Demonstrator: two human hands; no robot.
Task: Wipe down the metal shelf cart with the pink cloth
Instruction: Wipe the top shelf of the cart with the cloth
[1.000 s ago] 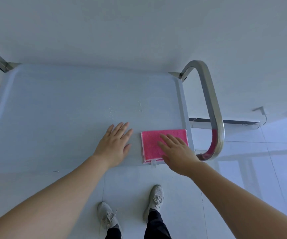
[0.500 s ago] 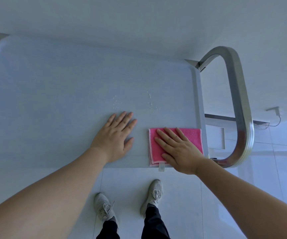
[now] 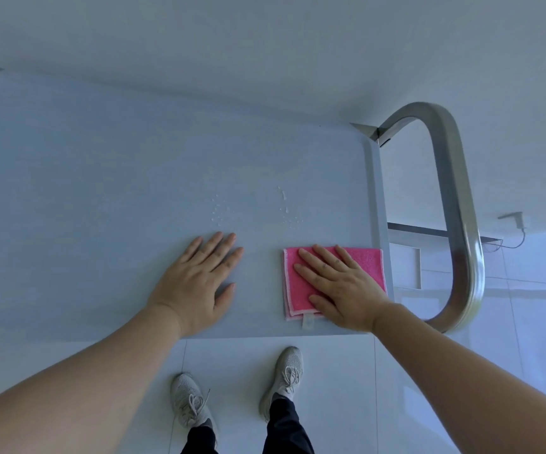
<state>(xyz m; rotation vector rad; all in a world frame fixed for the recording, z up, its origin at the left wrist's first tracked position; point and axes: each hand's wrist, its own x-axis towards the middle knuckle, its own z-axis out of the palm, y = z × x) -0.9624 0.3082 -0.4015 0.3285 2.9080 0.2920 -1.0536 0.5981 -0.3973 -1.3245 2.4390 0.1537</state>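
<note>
Cloth (image 3: pixel 368 267) lies square under flat right hand (image 3: pixel 342 286)

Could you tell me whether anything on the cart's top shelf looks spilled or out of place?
Yes: two small patches of droplets sit on the shelf top, just beyond the fingertips of the left hand. The pink cloth, flat under the right hand, has not reached them.
</note>
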